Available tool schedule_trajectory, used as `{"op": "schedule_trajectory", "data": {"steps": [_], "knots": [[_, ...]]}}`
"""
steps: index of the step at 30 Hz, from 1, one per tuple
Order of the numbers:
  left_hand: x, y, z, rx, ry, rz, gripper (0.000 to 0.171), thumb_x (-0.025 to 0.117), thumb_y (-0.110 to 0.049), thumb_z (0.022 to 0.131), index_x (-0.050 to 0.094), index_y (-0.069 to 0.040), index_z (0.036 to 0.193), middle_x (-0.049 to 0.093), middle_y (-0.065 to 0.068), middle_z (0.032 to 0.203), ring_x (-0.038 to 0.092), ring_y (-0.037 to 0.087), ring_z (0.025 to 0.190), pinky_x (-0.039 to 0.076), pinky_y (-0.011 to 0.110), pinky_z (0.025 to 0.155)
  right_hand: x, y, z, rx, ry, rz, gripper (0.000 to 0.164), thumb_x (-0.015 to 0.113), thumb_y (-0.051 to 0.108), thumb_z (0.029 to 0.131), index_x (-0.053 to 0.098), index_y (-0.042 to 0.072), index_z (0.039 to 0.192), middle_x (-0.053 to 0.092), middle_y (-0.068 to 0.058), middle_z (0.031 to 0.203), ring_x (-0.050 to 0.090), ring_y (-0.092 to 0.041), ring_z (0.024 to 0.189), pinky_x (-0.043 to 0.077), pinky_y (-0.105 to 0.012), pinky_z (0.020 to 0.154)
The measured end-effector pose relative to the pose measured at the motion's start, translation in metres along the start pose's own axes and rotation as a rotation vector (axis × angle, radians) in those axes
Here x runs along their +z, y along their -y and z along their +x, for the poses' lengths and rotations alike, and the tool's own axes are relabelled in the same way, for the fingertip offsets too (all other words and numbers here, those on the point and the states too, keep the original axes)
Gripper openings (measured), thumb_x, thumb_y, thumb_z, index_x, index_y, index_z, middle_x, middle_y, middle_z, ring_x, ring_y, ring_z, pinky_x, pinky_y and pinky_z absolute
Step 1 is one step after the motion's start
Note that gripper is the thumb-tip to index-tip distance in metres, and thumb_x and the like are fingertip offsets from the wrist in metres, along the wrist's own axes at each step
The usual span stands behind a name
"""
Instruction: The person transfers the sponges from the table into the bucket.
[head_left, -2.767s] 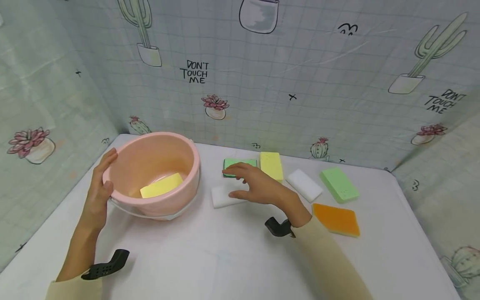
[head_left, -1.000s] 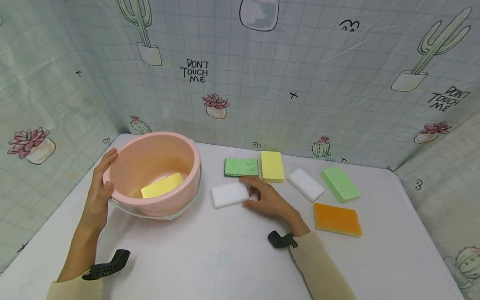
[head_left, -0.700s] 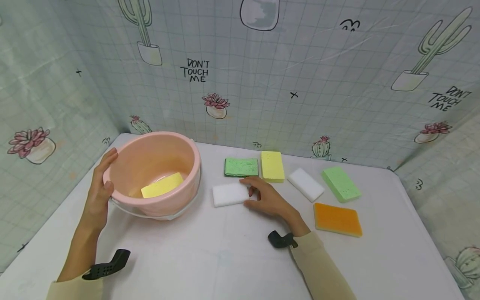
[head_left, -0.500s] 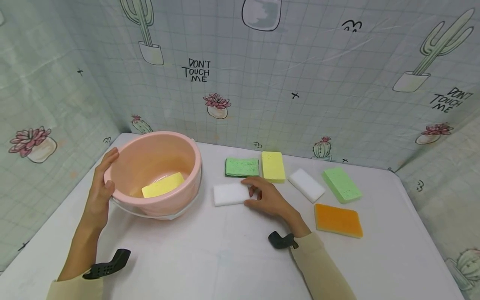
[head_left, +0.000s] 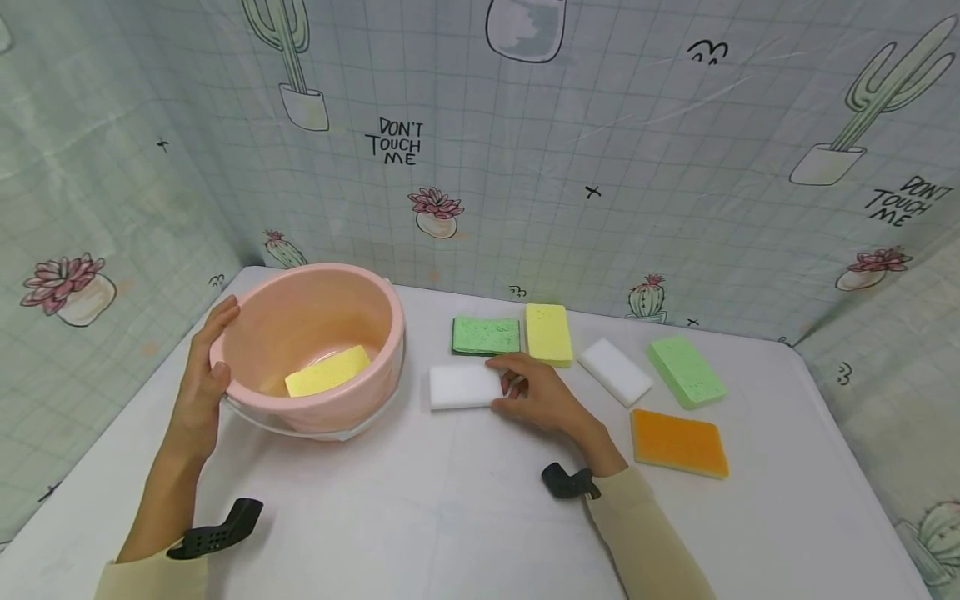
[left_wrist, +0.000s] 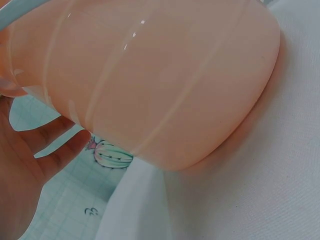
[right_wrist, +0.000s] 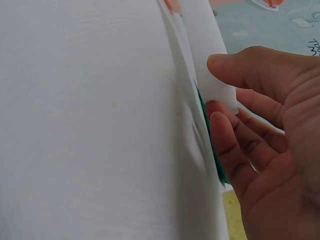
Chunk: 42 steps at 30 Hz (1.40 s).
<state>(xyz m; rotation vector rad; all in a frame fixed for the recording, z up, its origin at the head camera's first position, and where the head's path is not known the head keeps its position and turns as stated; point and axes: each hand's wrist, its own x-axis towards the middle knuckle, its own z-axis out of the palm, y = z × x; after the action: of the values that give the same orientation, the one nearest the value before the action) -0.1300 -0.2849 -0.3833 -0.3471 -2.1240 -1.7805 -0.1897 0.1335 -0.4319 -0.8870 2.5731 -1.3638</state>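
A pink bucket [head_left: 360, 400] with a white handle stands at the left of the table, a yellow sponge [head_left: 327, 372] lying inside it. My left hand [head_left: 197, 392] holds the bucket's left rim; in the left wrist view its fingers [left_wrist: 65, 152] reach along the bucket's outer side. With thumb and fingers, my right hand [head_left: 542, 393] pinches the right end of a white sponge [head_left: 461, 387], which lies in front of a green sponge [head_left: 485, 335]. In the right wrist view the thumb is on one face of the white sponge [right_wrist: 205, 40], some fingers behind it.
Right of the green sponge lie another yellow sponge [head_left: 548, 333], a second white sponge [head_left: 616, 372], a light green sponge [head_left: 686, 372] and an orange sponge [head_left: 679, 443]. A printed curtain [head_left: 510, 225] rises along the back and sides of the white table [head_left: 420, 517].
From above the white sponge, my right hand has moved down and right to pinch its right end. The sponge has turned slightly, lying straighter. My left hand stays on the bucket.
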Motion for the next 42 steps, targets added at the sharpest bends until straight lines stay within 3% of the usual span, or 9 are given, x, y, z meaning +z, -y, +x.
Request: {"op": "schedule_trajectory", "data": {"steps": [9, 18, 28, 36, 42], "knots": [[0.000, 0.003, -0.001, 0.015, 0.005, -0.026, 0.061, 0.050, -0.030, 0.092, 0.033, -0.018, 0.149, 0.014, 0.000, 0.157, 0.008, 0.021, 0.144, -0.002, 0.048, 0.113, -0.009, 0.006, 0.003, -0.041, -0.010, 0.005, 0.055, 0.078, 0.003, 0.077, 0.058, 0.007, 0.128, 0.055, -0.005, 0.119, 0.057, -0.017, 0.085, 0.053, -0.031, 0.076], [-0.001, 0.004, 0.000, -0.002, -0.003, -0.070, 0.062, 0.053, -0.033, 0.091, 0.034, -0.018, 0.148, 0.014, -0.001, 0.157, 0.007, 0.021, 0.144, -0.004, 0.048, 0.112, -0.017, 0.019, 0.008, -0.087, 0.006, -0.018, 0.055, 0.077, 0.003, 0.078, 0.057, 0.004, 0.129, 0.055, -0.006, 0.121, 0.057, -0.020, 0.087, 0.053, -0.028, 0.076], [0.000, 0.004, 0.000, -0.001, -0.006, -0.037, 0.061, 0.050, -0.033, 0.091, 0.034, -0.018, 0.148, 0.014, -0.002, 0.157, 0.006, 0.021, 0.144, -0.005, 0.049, 0.112, -0.032, 0.033, 0.018, -0.114, 0.016, -0.024, 0.054, 0.077, 0.002, 0.078, 0.057, 0.004, 0.129, 0.054, -0.007, 0.126, 0.057, -0.020, 0.089, 0.054, -0.033, 0.077], [0.000, 0.002, -0.001, 0.001, -0.006, -0.008, 0.060, 0.048, -0.031, 0.092, 0.033, -0.019, 0.149, 0.014, -0.002, 0.157, 0.009, 0.020, 0.144, -0.002, 0.049, 0.112, -0.045, 0.047, 0.026, -0.181, 0.033, -0.032, 0.052, 0.076, -0.002, 0.078, 0.057, 0.001, 0.126, 0.055, -0.009, 0.125, 0.058, -0.020, 0.087, 0.054, -0.030, 0.077], [0.000, 0.005, 0.000, 0.010, -0.010, -0.063, 0.061, 0.052, -0.033, 0.091, 0.035, -0.016, 0.147, 0.015, 0.000, 0.157, 0.008, 0.021, 0.143, -0.004, 0.045, 0.113, -0.052, 0.055, 0.029, -0.184, 0.047, -0.052, 0.053, 0.075, 0.001, 0.079, 0.057, 0.003, 0.129, 0.053, -0.007, 0.128, 0.058, -0.017, 0.088, 0.053, -0.029, 0.079]]}}
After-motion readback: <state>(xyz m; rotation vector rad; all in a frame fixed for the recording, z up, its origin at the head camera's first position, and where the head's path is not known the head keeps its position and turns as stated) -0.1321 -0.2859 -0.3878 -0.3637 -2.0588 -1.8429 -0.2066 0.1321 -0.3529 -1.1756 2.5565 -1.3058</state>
